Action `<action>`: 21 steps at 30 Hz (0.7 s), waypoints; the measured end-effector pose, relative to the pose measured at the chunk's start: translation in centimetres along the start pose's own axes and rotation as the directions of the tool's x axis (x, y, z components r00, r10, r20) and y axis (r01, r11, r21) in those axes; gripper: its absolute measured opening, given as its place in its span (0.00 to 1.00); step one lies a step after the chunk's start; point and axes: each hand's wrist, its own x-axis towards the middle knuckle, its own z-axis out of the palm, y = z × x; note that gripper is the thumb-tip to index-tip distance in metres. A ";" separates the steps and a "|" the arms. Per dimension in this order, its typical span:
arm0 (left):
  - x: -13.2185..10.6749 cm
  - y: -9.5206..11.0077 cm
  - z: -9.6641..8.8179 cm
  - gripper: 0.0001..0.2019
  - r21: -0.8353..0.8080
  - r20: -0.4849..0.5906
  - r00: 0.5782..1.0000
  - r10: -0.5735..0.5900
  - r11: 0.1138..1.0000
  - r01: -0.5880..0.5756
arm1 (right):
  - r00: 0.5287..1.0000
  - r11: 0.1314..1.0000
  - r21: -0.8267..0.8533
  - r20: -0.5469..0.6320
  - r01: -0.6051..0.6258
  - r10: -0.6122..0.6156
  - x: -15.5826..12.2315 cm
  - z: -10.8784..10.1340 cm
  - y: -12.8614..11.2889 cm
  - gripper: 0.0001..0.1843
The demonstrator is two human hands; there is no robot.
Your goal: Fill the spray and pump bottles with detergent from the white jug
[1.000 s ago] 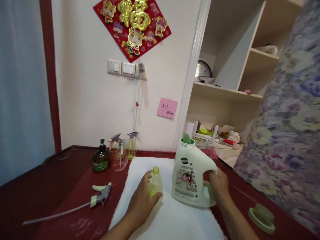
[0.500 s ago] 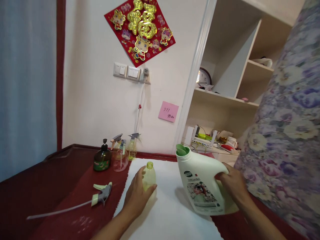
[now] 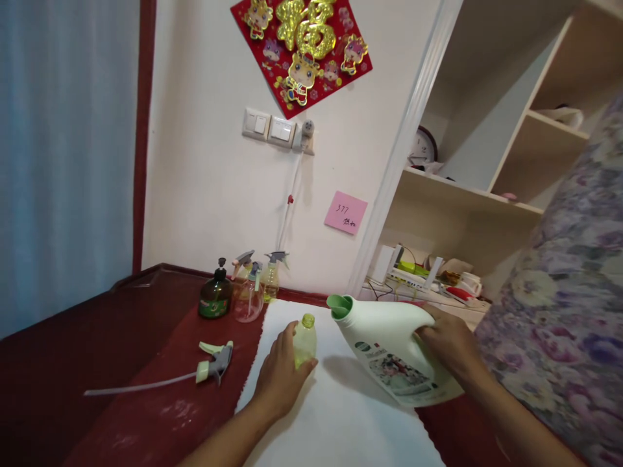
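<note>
My left hand (image 3: 282, 373) is wrapped round a small yellow-green clear bottle (image 3: 305, 340), which stands on the white cloth with its neck uncovered. To the right, my right hand (image 3: 448, 337) grips the handle of a large pale green jug (image 3: 389, 350) with a printed label. The jug is tilted to the left, its green spout (image 3: 339, 306) a little above and to the right of the small bottle's mouth. No liquid shows between spout and bottle. A trigger spray head (image 3: 214, 364) with a long tube lies on the dark red table, left of my left hand.
At the table's back left stand a dark green pump bottle (image 3: 215, 295) and several clear spray bottles (image 3: 249, 299). A white cloth (image 3: 350, 421) covers the table's middle. Shelves (image 3: 467, 191) and a floral curtain (image 3: 569, 311) are on the right, the wall behind.
My right hand has tipped the jug further left, bringing its spout closer to the small bottle. My left hand keeps its hold. The whole view has shifted slightly.
</note>
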 end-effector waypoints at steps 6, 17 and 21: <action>0.1 -0.1 0.1 0.36 0.000 -0.002 1.000 -0.004 1.000 0.004 | 0.998 0.992 -0.121 0.046 0.043 -0.038 0.5 -0.4 -1.4 0.14; 0.1 -0.3 0.2 0.37 -0.025 -0.009 1.000 -0.005 1.000 0.005 | 0.991 0.955 -0.268 0.051 0.129 -0.120 0.9 -1.2 -2.9 0.11; 0.2 -0.5 0.3 0.37 -0.017 -0.006 1.000 0.015 1.000 -0.015 | 0.987 0.941 -0.300 0.060 0.158 -0.146 1.3 -1.5 -3.0 0.11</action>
